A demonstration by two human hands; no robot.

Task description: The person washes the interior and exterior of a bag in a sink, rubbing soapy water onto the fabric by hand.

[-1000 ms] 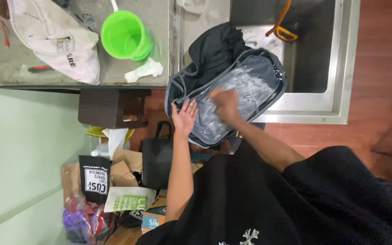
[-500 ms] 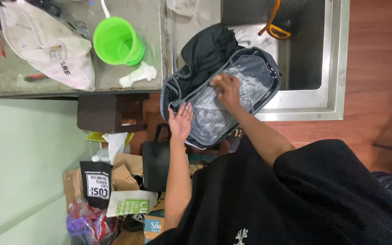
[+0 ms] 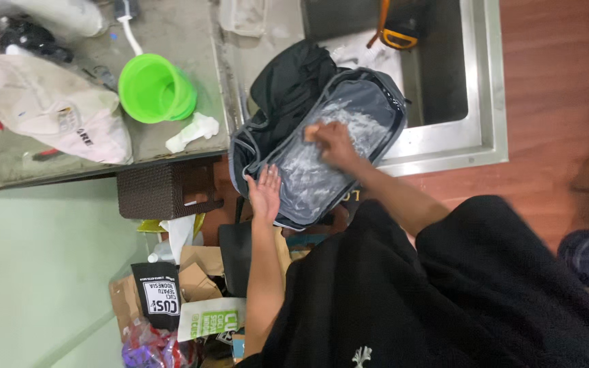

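A dark grey backpack (image 3: pixel 369 102) lies over the edge of a steel sink (image 3: pixel 489 82), its panel covered in white foam. My right hand (image 3: pixel 332 143) rests on the foamy panel, closed around a small tan scrubber (image 3: pixel 311 131) that is blurred. My left hand (image 3: pixel 265 194) lies flat on the bag's near edge with fingers spread, holding nothing. The bag's black upper part (image 3: pixel 291 85) is bunched toward the counter.
A green cup (image 3: pixel 155 88), a crumpled white tissue (image 3: pixel 192 131) and a white cloth bag (image 3: pixel 49 109) lie on the grey counter (image 3: pixel 185 34). An orange-handled tool (image 3: pixel 393 31) sits in the sink. Below stand a brown woven box (image 3: pixel 165 191), cardboard boxes and packets (image 3: pixel 172 300).
My right hand has slid back and forth across the foamy panel with the scrubber. My left hand has stayed flat on the bag's edge. The view has shifted slightly.
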